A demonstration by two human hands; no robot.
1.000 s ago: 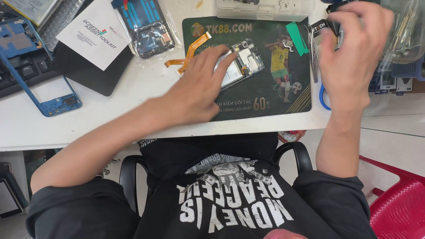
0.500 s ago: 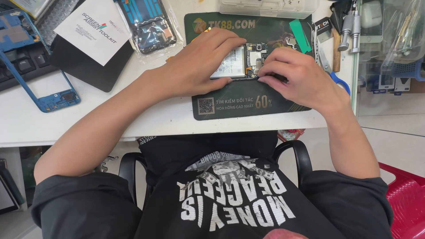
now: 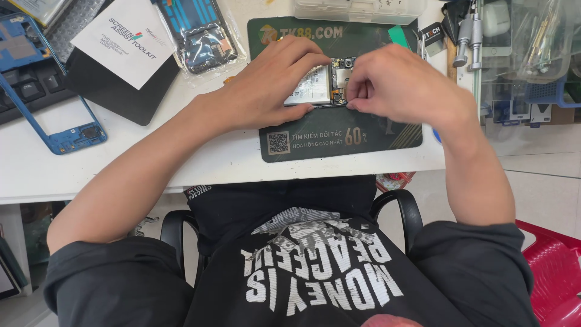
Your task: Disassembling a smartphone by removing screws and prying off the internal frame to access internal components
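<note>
Phone repair bench, small workshop.
Opened phone (image 3: 324, 85) under both hands on dark green work mat (image 3: 339, 136); blue phone frame (image 3: 57, 130) far left of left hand (image 3: 266, 85), screwdrivers (image 3: 469, 36) & parts bins (image 3: 532, 72) right of right hand (image 3: 396, 85).

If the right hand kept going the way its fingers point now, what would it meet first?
The right hand points leftward at the opened phone, which its fingertips seem already to touch; just beyond that, probably the left hand holding it down.

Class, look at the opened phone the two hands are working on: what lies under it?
A dark green mat lies under the opened phone. Left hand and right hand cover the rest.
</note>
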